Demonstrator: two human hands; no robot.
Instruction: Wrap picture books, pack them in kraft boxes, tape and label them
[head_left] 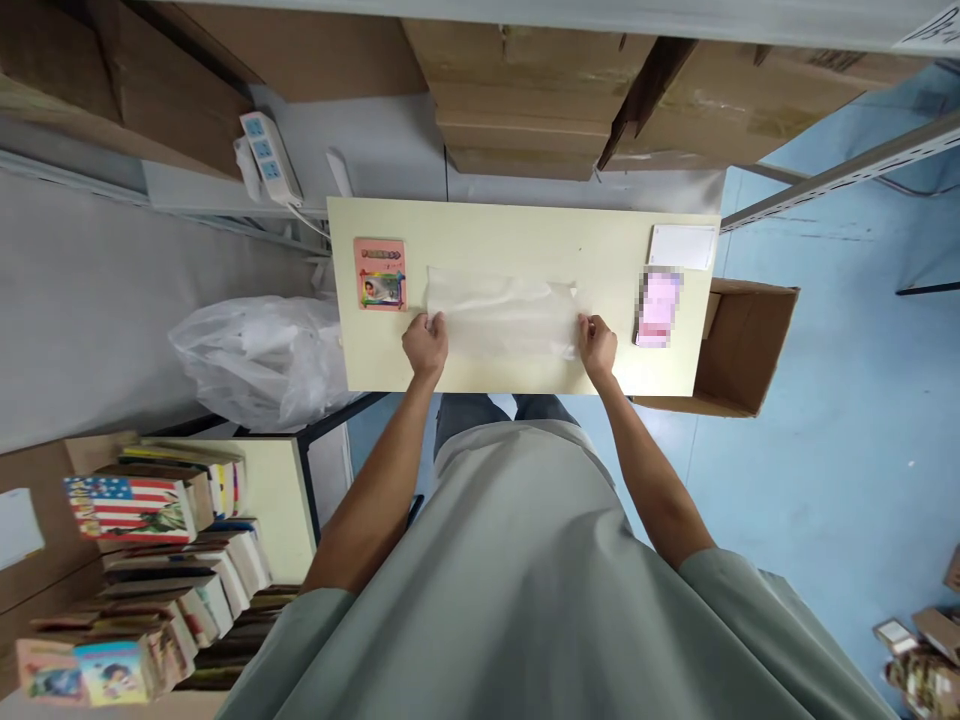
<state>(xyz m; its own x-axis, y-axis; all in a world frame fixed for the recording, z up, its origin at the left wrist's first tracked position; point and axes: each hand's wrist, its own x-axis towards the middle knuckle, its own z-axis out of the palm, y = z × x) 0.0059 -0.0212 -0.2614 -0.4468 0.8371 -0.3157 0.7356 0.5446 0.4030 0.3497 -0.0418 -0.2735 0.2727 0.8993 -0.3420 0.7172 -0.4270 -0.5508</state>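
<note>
A thin translucent white plastic bag (501, 315) lies flat across the middle of a pale yellow table (525, 235). My left hand (425, 343) is closed on the bag's near left corner. My right hand (597, 344) is closed on its near right corner. Both hands rest near the table's front edge. A pink book with a colourful cover picture (380, 274) lies on the table to the left of the bag, apart from it.
A pink item (658, 307) and a white sheet (682, 246) lie at the table's right end. An open cardboard box (742, 345) stands right of the table. A full plastic bag (259, 355) sits left. Stacked books (157, 570) lie lower left. Cardboard boxes (525, 90) fill the back shelf.
</note>
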